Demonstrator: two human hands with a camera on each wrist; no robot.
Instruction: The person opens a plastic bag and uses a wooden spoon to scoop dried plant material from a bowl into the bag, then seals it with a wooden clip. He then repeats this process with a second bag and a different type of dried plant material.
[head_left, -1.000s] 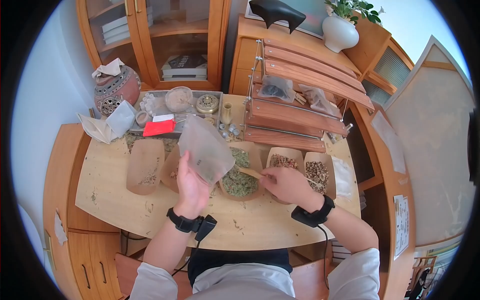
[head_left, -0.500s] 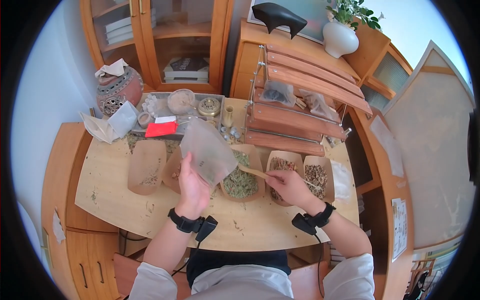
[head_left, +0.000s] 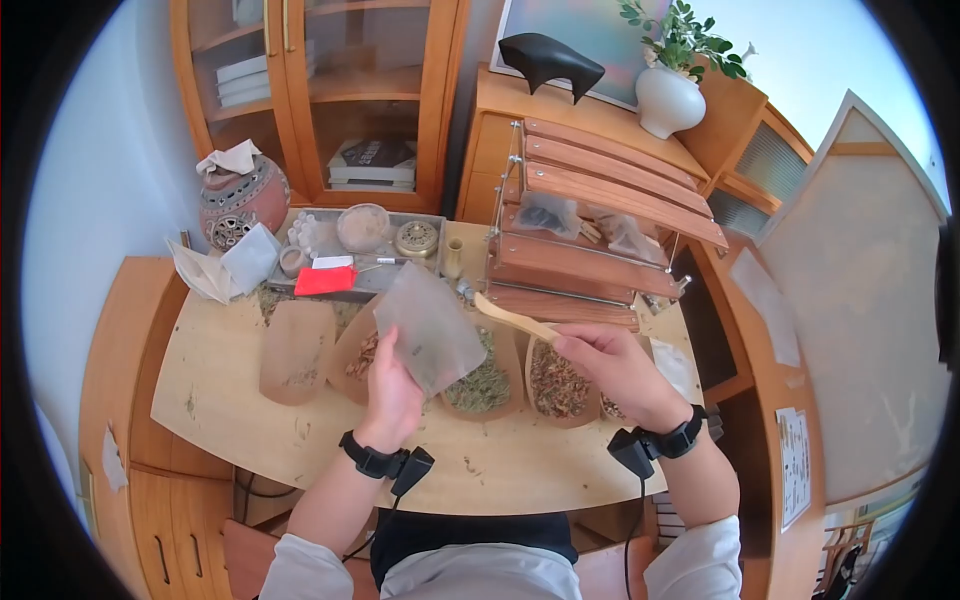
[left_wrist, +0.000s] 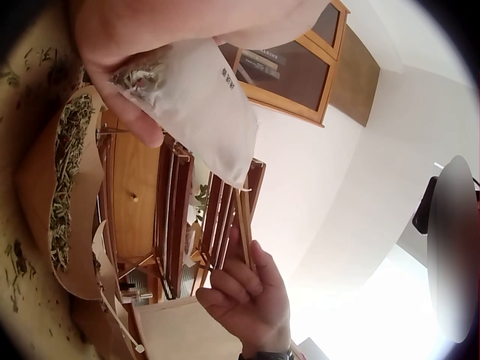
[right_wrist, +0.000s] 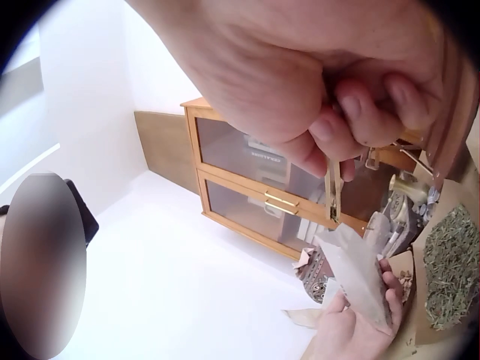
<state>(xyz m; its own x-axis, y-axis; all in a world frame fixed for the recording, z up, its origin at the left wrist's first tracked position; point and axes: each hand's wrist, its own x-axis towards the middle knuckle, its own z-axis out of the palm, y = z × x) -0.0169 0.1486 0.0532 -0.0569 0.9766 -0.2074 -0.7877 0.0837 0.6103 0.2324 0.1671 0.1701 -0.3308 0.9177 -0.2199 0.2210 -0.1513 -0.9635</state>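
My left hand [head_left: 393, 395] holds a translucent bag [head_left: 430, 330] up over the paper trays. Dried bits show inside the bag's lower end in the left wrist view. My right hand [head_left: 620, 372] pinches the handle of a wooden scoop [head_left: 510, 318], whose tip points left toward the bag's upper edge. Beneath the bag and scoop, chopped green herb [right_wrist: 451, 270] fills one paper tray. To its right, a tray of brownish-red dried pieces [head_left: 558, 385] sits under my right hand. Left of the green herb, a tray with reddish pieces [head_left: 360, 360] is partly covered by the bag.
At the left stands a paper tray [head_left: 297, 345] with a few scraps. Behind are a grey tray [head_left: 345, 293] of small jars, a red packet [head_left: 325, 281], a brass-coloured cup [head_left: 454, 258] and a slatted wooden rack [head_left: 590, 265]. A patterned pot [head_left: 245, 200] stands back left.
My right hand has lifted the scoop up from the green herb and moved slightly right. The left hand keeps its hold on the bag. The head view has shifted a little.
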